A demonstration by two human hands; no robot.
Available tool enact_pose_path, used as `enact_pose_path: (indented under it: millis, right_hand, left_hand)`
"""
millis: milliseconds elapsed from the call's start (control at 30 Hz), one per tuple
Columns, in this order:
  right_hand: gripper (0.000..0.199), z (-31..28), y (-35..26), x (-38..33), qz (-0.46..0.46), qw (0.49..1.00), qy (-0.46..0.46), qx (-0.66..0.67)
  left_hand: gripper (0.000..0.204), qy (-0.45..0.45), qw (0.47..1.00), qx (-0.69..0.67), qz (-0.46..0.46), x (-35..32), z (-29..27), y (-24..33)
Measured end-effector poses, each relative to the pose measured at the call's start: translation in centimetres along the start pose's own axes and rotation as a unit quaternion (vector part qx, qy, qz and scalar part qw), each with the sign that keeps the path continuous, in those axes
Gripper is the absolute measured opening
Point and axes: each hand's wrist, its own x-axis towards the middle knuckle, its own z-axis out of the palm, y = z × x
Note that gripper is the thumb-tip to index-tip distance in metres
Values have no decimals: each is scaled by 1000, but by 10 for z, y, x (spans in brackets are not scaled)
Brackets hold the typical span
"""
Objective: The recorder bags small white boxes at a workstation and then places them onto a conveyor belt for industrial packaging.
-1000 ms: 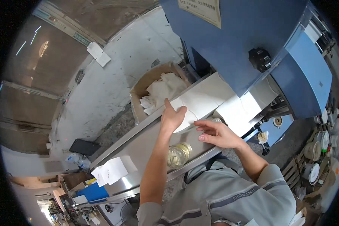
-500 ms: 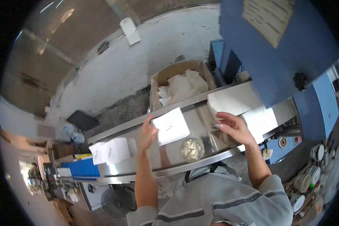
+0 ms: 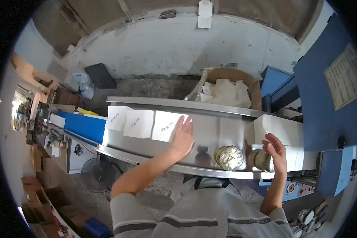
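My left hand (image 3: 182, 137) lies flat on the steel conveyor table (image 3: 218, 127), its fingertips on the right edge of a white paper sheet (image 3: 166, 125). Two more white sheets (image 3: 127, 121) lie in a row to its left. My right hand (image 3: 275, 151) hovers with fingers spread beside a stack of white paper (image 3: 283, 133) at the table's right end. A shiny roll of clear tape (image 3: 229, 157) stands on the table between my hands, and a second roll (image 3: 261, 160) sits just left of my right hand.
A cardboard box (image 3: 230, 85) lined with plastic and filled with crumpled white paper stands behind the table. A blue machine (image 3: 325, 91) rises at the right. A blue section (image 3: 83, 125) continues the table leftward. A fan (image 3: 95, 174) stands on the floor below.
My left hand has slid a white sheet leftward along the table, up to the other sheets. My right hand stays by the paper stack. The view has turned left.
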Motion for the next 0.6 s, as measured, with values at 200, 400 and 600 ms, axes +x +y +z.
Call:
enact_pose_path:
  millis: [200,400,600]
  right_hand:
    - [49,5,2,2,-19,1000,-14,-5]
    - [58,-5,10,-4,-13,998,-33,47]
    - [59,-34,11,-22,-65,995,-49,50]
  left_hand:
    - [35,-79,996,30,-27,-9,29,-18]
    - [87,-102,805,-565,-152,131,2,92]
    - [106,-109,859,-486,-120,264,-33,221]
